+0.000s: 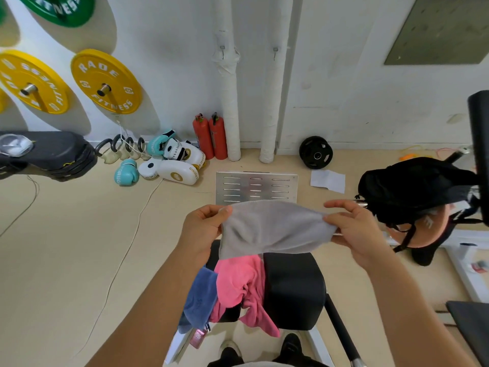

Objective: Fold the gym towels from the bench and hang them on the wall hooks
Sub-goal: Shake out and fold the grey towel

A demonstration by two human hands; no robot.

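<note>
I hold a grey towel [272, 229] stretched out in the air above the black padded bench [293, 284]. My left hand [203, 229] pinches its left corner and my right hand [354, 229] pinches its right corner. Below it, a pink towel [240, 282] lies crumpled on the bench's left side. A blue towel [201, 300] hangs off the bench's left edge beside the pink one. Two small metal wall hooks [222, 50] [275, 51] sit high on the white wall, straight ahead, with nothing on them.
A black backpack [415, 189] rests on a machine at the right. A metal floor plate [256, 188] lies ahead of the bench. Two red fire extinguishers [210, 136], boxing gloves [172, 160], a black weight plate [315, 152] and two white wrapped pipes [231, 102] line the wall.
</note>
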